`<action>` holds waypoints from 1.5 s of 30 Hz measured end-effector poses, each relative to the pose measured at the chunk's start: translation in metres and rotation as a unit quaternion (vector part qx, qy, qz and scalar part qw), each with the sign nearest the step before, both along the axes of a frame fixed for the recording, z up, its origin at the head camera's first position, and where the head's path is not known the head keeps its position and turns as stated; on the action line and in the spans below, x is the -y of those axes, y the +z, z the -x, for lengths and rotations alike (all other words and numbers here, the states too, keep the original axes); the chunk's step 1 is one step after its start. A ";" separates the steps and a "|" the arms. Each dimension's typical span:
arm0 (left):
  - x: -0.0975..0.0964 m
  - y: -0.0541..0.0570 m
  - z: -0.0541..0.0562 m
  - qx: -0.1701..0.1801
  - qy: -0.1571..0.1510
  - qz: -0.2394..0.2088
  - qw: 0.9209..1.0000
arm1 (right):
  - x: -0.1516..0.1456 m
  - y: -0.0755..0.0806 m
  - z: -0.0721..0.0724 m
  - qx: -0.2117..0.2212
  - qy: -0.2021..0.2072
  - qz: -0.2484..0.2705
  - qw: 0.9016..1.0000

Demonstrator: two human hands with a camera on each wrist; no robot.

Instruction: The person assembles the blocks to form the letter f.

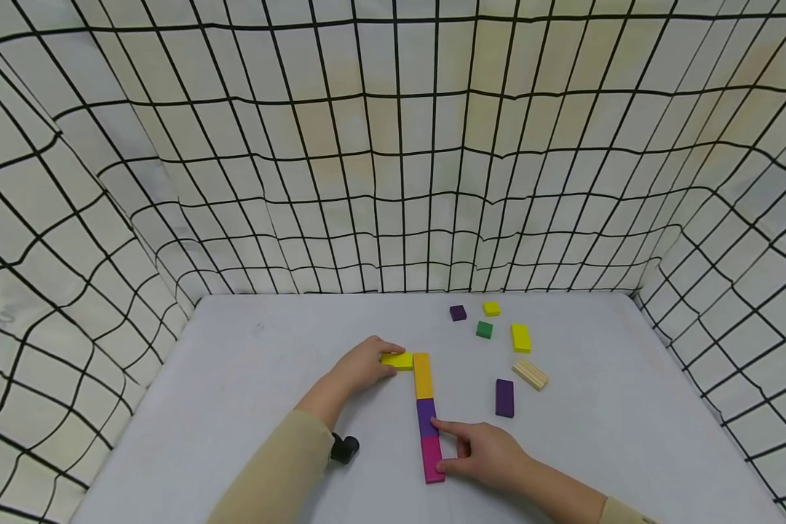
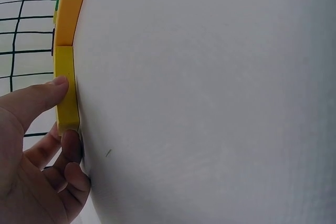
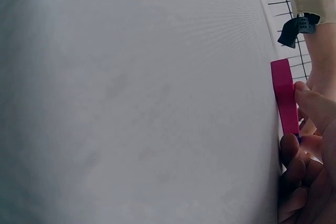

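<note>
Orange [image 1: 422,375], purple [image 1: 427,418] and magenta [image 1: 432,460] blocks lie end to end in a line on the white table. A yellow block [image 1: 398,361] sits crosswise at the left of the orange block's far end. My left hand [image 1: 362,365] pinches it between thumb and fingers; the left wrist view shows the yellow block [image 2: 65,90] meeting the orange block [image 2: 71,11]. My right hand [image 1: 487,453] touches the line's right side, index fingertip at the purple block, thumb at the magenta block. In the right wrist view the thumb rests against the magenta block [image 3: 285,98].
To the right lie a dark purple block [image 1: 505,398], a bundle of wooden sticks [image 1: 530,374] and a yellow block [image 1: 520,338]. Farther back are small green [image 1: 484,330], dark purple [image 1: 458,313] and yellow [image 1: 491,308] pieces. Black netting [image 1: 399,154] stands around the table's back and sides.
</note>
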State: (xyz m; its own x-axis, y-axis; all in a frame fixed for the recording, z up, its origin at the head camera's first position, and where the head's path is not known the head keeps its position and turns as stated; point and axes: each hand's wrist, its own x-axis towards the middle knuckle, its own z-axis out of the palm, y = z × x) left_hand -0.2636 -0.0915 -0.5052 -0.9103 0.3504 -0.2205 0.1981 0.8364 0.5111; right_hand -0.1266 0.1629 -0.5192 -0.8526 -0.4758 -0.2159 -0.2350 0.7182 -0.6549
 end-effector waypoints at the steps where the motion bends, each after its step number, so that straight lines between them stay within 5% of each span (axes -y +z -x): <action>1: 0.000 0.000 0.000 0.000 0.000 0.000 1.000 | 0.000 0.000 0.000 -0.001 -0.001 -0.001 1.000; 27: 0.000 0.001 -0.003 0.002 0.005 -0.004 1.000 | 0.001 -0.002 0.002 -0.005 -0.004 -0.011 1.000; 45: 0.002 0.001 -0.004 0.014 0.011 -0.049 0.999 | 0.001 -0.001 0.001 0.000 -0.007 -0.010 1.000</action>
State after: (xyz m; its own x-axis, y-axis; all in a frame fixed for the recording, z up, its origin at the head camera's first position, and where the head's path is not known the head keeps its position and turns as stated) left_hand -0.2596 -0.0933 -0.5041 -0.9119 0.3514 -0.2122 0.1640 0.7857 0.5965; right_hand -0.1274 0.1620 -0.5200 -0.8596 -0.4585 -0.2255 -0.2243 0.7352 -0.6396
